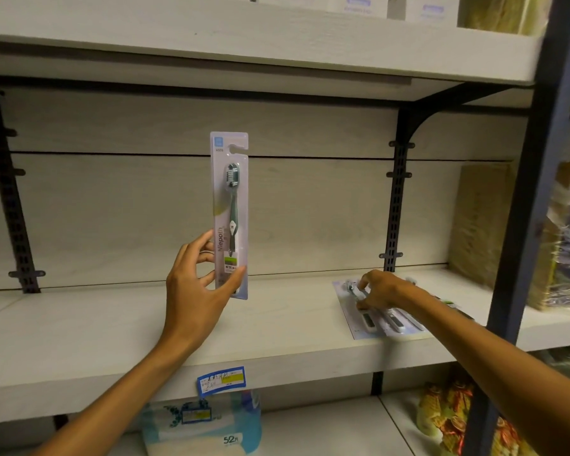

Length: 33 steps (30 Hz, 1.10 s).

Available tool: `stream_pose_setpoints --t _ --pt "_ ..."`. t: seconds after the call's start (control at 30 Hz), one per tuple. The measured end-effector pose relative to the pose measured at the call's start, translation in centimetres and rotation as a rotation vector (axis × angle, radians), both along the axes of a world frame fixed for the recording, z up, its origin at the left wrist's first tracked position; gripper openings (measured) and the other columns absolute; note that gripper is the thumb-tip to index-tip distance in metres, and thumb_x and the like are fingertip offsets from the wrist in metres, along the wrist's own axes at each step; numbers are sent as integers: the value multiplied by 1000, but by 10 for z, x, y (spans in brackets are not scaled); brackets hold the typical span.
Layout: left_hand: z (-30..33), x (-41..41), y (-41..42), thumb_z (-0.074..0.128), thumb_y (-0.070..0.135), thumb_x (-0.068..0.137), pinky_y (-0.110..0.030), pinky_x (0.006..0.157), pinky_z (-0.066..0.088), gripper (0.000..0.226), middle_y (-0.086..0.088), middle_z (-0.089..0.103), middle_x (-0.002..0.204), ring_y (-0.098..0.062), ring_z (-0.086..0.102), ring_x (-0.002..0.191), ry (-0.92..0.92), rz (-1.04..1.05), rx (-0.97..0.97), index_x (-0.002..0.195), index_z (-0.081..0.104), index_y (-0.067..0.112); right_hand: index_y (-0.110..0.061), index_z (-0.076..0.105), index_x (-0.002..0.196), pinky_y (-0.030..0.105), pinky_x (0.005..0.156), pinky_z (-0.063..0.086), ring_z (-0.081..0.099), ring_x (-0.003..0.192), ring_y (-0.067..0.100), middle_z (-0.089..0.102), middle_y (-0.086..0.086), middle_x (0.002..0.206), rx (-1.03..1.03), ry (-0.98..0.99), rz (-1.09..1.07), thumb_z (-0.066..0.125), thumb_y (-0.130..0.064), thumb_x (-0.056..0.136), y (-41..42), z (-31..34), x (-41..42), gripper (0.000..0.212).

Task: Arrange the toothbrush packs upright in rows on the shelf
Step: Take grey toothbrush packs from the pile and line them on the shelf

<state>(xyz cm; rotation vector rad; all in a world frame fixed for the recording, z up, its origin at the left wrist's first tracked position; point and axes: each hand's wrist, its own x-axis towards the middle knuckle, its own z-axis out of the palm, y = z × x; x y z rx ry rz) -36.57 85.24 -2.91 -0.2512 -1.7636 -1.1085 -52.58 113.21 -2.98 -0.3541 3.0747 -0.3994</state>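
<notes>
Fingers [208,255] of the left hand [195,287] pinch the lower end of an upright clear-plastic blister pack holding a green toothbrush [230,212], above the pale wooden shelf [112,324]. Right hand [380,289], to the right of that pack, curls its fingers onto a flat pile of white toothbrush packs [375,319] lying on the shelf.
</notes>
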Motion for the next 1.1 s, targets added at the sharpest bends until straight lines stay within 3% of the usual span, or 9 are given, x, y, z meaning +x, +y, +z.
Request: stream_pose_setpoints --t 0.17,0.3,0.43,0.53,0.63,0.73,0.9,1.03,1.1 --pt "1 -3 5 71 28 70 -8 74 51 69 2 51 117 7 55 103 -12 -26 9 133 47 11 -12 53 128 29 88 48 58 102 22 60 11 125 -133 71 32 74 -25 81 2 4 1 53" --pt "6 -9 17 71 28 70 -10 73 52 69 1 52 117 5 56 103 -28 -60 27 133 47 13 -16 54 130 22 83 50 59 106 13 60 4 126 -532 274 258 68 -32 85 -8 34 31 49" --pt "12 -15 44 70 31 69 -13 72 54 72 1 50 116 -4 58 105 -40 -101 29 135 46 13 -23 54 130 26 91 53 61 111 9 62 -3 126 -971 133 509 61 -34 88 -36 60 81 45" --pt "14 -18 68 70 33 71 -14 73 54 72 0 50 118 -12 57 108 -37 -118 -3 135 46 13 -20 57 125 30 84 57 65 106 14 66 -1 118 -1134 105 536 64 -26 86 -52 66 104 40" --pt "10 -22 86 74 27 74 -10 73 52 72 0 50 121 -11 57 108 -23 -113 -53 138 45 11 -15 60 118 33 81 59 69 99 16 69 1 111 -1177 178 468 70 -21 82 -61 65 113 38" --pt "10 -21 95 72 35 73 -8 74 50 74 0 51 122 -10 57 108 -36 -122 -81 138 44 13 -16 62 113 33 81 59 70 95 15 71 1 107 -1195 245 365 70 -17 82 -60 63 112 31" --pt "19 -12 77 73 42 66 -5 89 43 90 6 46 130 -1 48 117 -94 -169 -86 144 35 18 -10 64 109 35 77 59 72 87 17 74 4 98 -1274 147 258 70 -7 83 -47 71 93 26" --pt "22 -1 45 74 41 66 -18 101 40 95 11 42 137 -2 43 126 -112 -161 -71 146 30 19 -5 60 108 27 62 57 70 81 17 70 7 96 -1077 2 147 68 -10 84 -36 69 68 26" --pt "20 4 31 76 39 66 -21 103 40 95 12 40 140 -3 42 128 -126 -146 -58 147 29 21 -2 59 107 29 66 58 70 83 21 69 11 98 -947 -84 104 68 -12 84 -35 60 55 27"
